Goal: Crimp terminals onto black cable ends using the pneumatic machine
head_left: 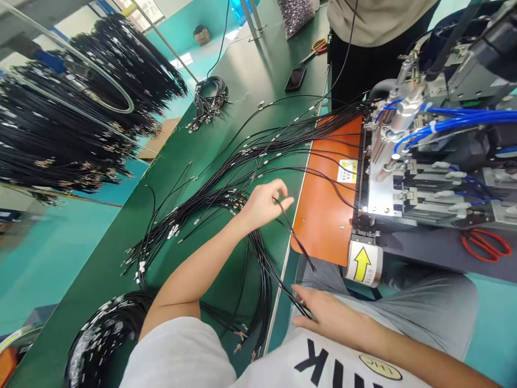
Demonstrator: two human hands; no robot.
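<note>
My left hand (pixel 266 206) is over the green table, thumb and forefinger pinching a thin black cable (pixel 297 241). The cable's free end hangs over the front edge of the orange plate (pixel 321 215). Close to my lap, my right hand (pixel 329 318) is closed around a few black cables (pixel 278 277), which run back to the table. Under and beyond my left wrist lies a loose spread of black cables (pixel 210 186) with white tags. Several of them cross the orange plate to the machine (pixel 383 199).
Coiled cables (pixel 210 99), a phone (pixel 295 79) and orange-handled scissors (pixel 317 49) lie farther back. Red-handled scissors (pixel 484 245) are at the right. A big cable coil (pixel 105 334) sits lower left; cable bundles (pixel 68 113) hang upper left. A person (pixel 377 27) stands across.
</note>
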